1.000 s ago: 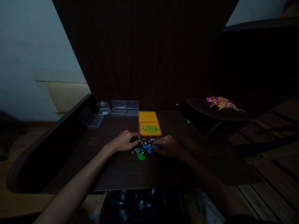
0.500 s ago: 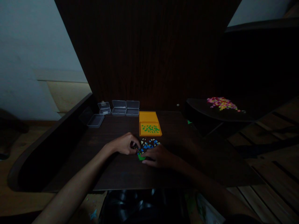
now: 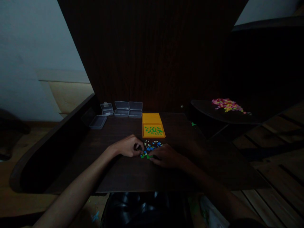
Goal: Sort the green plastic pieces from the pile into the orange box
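Observation:
A small heap of tiny coloured pieces point(image 3: 151, 147), blue, green, white and yellow, lies on a dark wooden table point(image 3: 123, 177). My left hand point(image 3: 127, 146) rests at the heap's left edge with its fingers curled inward. My right hand point(image 3: 165, 155) lies at the heap's near right edge, fingers pinched on a green piece point(image 3: 148, 156). Just behind the heap sits an open orange box point(image 3: 153, 125) with several green pieces in its lower half.
Clear plastic boxes point(image 3: 128, 109) stand open at the back of the table, with a smaller one point(image 3: 106, 109) and a loose lid point(image 3: 98, 122) to their left. A second dark surface at the right holds a pile of pink and yellow pieces point(image 3: 226, 104). Wooden floor boards lie right.
My right hand slid from the heap's right side to its near edge and closed on green pieces. The green cluster at the heap's near side shrank. My left hand barely moved.

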The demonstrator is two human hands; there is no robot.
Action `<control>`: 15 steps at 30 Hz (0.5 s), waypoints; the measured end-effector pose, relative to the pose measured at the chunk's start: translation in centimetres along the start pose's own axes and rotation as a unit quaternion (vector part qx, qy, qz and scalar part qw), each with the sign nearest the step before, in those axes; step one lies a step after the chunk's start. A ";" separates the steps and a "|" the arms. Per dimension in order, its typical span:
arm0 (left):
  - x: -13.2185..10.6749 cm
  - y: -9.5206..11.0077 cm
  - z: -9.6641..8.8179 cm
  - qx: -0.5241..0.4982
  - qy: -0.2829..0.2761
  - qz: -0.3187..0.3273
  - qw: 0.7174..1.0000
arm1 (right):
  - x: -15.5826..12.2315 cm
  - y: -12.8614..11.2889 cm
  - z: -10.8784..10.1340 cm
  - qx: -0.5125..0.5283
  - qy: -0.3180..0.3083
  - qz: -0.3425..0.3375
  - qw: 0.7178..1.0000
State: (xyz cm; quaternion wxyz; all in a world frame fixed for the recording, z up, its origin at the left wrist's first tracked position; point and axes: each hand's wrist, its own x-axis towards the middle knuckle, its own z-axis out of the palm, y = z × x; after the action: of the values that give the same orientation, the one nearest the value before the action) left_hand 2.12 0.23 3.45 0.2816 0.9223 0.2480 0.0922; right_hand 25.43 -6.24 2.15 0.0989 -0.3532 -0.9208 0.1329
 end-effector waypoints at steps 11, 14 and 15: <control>0.0 0.3 0.0 0.001 -0.002 -0.004 1.000 | 0.1 -0.1 0.1 0.002 -0.011 0.001 1.000; 0.0 0.2 0.0 0.003 -0.007 -0.009 1.000 | 0.0 -0.1 0.0 0.001 -0.014 0.005 1.000; 0.0 0.1 0.0 0.004 -0.008 -0.009 1.000 | 0.0 -0.1 -0.1 0.002 -0.017 0.006 1.000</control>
State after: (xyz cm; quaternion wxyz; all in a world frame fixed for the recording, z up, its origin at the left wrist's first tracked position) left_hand 2.16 0.14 3.49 0.2807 0.9220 0.2540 0.0811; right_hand 25.36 -6.28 2.26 0.0834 -0.3566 -0.9198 0.1412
